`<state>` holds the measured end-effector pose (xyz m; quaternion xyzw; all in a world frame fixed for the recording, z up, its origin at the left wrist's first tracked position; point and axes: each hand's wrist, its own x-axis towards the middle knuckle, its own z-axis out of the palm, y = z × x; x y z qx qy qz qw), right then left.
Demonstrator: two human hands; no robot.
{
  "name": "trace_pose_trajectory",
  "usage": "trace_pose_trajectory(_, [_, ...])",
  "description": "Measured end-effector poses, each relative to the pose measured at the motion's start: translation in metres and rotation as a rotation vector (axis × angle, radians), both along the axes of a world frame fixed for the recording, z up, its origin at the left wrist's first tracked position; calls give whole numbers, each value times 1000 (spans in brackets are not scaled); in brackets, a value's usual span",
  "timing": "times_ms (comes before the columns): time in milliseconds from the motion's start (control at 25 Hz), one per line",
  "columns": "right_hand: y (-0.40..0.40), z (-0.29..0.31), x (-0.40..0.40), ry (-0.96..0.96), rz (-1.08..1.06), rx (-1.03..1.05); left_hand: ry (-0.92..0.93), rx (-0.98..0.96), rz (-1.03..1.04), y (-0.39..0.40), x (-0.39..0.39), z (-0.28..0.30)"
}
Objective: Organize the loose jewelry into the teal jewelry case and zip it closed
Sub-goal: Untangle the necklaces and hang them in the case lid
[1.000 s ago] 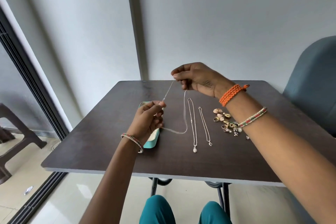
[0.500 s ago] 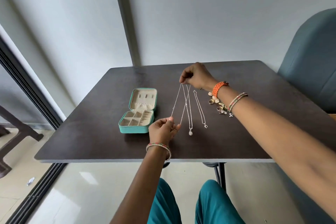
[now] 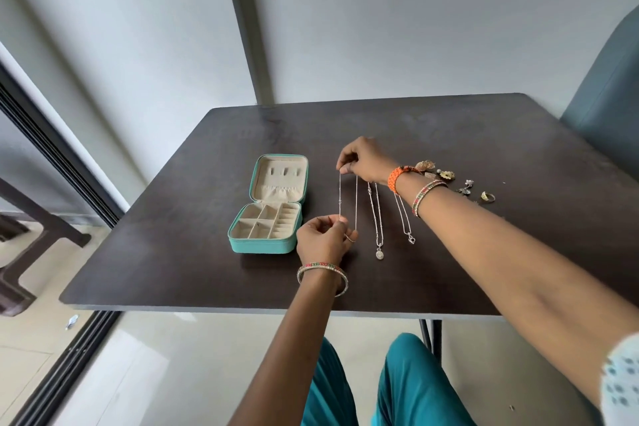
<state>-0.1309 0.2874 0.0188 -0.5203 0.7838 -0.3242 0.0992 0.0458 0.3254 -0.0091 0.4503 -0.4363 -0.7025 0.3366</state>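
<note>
The teal jewelry case (image 3: 266,245) lies open on the dark table (image 3: 173,252), its beige compartments bare and its lid tilted back. A thin silver chain (image 3: 356,204) is stretched in two strands between my hands, just right of the case. My right hand (image 3: 363,161) pinches its far end and my left hand (image 3: 323,240) pinches its near end. Two more necklaces lie flat to the right: one with an oval pendant (image 3: 379,253), one with a small clasp charm (image 3: 410,239). A cluster of earrings and rings (image 3: 449,180) sits behind my right wrist.
A blue-grey chair back (image 3: 608,97) stands at the table's right. A dark sliding-door frame (image 3: 52,156) runs along the left, with a brown stool (image 3: 24,252) beyond it. The table's near edge (image 3: 242,308) lies just above my teal-clad knees.
Both hands lowered the chain from above the case to the table beside it. The chain went from a loose hanging loop to two taut strands. The view tilted down.
</note>
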Motion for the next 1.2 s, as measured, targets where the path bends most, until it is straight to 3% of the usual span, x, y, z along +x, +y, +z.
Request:
trace_pose_trajectory(160, [-2, -11, -4, 17, 19, 67, -118, -94, -44, 0, -3, -3])
trace_pose_trajectory(440, [-1, -16, -6, 92, -46, 93, -35, -46, -108, -4, 3, -1])
trace_pose_trajectory(600, [5, 6, 8, -237, -65, -155, -68, -84, -172, -3, 6, 3])
trace_pose_trajectory(680, [14, 32, 23, -339, -31, -256, -146, -193, -220, -5, 7, 8])
trace_pose_trajectory(760, [29, 64, 43, -330, 103, -230, -258, -441, -175, -9, 9, 21])
trace_pose_trajectory(840, [46, 90, 60, -284, 274, -163, -180, -663, 15, -14, 13, 37])
trace_pose_trajectory(920, [61, 106, 71, -255, 413, -130, -47, -766, 89, -18, 16, 60])
trace_pose_trajectory(1000, [69, 118, 75, -214, 431, -157, 140, -669, -34, -18, 16, 84])
trace_pose_trajectory(1080, [75, 125, 73, -194, 336, -205, 328, -422, -209, -14, 22, 99])
trace_pose_trajectory(1200, [89, 120, 62, -545, 228, -305, 562, -117, -303, -9, 43, 105])
